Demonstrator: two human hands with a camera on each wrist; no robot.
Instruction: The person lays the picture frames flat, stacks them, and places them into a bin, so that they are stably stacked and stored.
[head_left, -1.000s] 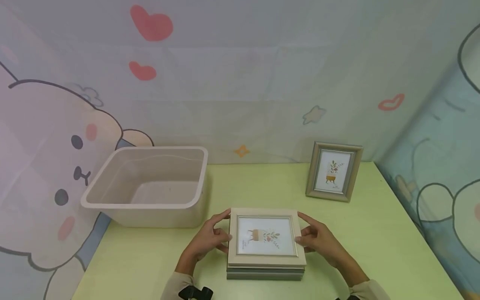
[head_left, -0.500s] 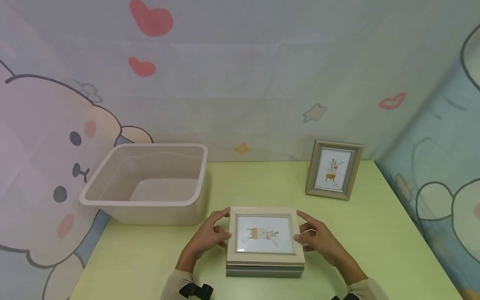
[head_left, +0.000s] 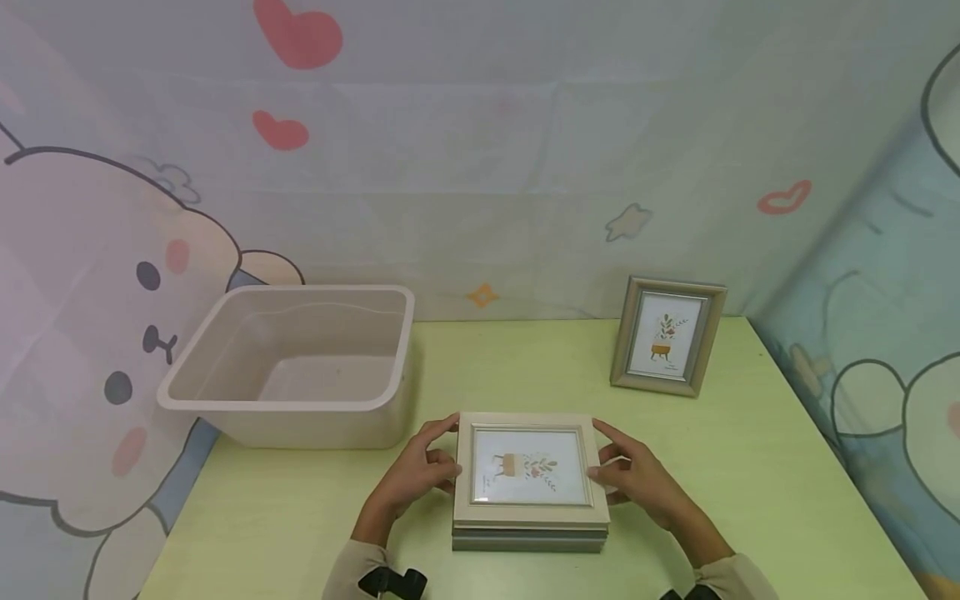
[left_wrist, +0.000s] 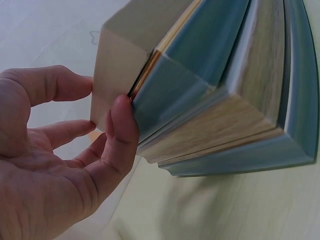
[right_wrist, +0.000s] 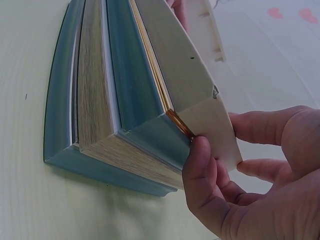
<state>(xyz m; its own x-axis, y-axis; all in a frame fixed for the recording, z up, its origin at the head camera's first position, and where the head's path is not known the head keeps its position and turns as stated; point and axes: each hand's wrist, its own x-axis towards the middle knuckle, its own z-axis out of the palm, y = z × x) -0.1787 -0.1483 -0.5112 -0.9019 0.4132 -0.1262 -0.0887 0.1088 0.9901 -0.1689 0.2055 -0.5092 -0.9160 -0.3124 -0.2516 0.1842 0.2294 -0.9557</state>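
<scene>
A cream picture frame [head_left: 534, 515] with a plant print lies face up on top of a stack of frames in the head view. My left hand [head_left: 412, 475] grips its left edge, with the thumb and index finger spread along that side. On the opposite edge, my right hand [head_left: 639, 479] holds it the same way. Beneath the cream frame, the left wrist view shows a blue-grey frame [left_wrist: 175, 95], then a wood-grain frame [left_wrist: 215, 127] and another blue-grey frame [left_wrist: 240, 162] at the bottom. In the right wrist view, fingertips [right_wrist: 198, 150] touch near the seam under the cream frame [right_wrist: 175, 55].
A beige plastic bin [head_left: 300, 429] stands at the back left of the light green table [head_left: 517, 367]. At the back right, a champagne-coloured picture frame [head_left: 708, 342] with a similar print stands upright. A printed cloth [head_left: 480, 167] hangs behind the table.
The whole scene sits slightly higher in the head view. Both hands stay at the sides of the cream picture frame, which has not visibly moved on the stack.
</scene>
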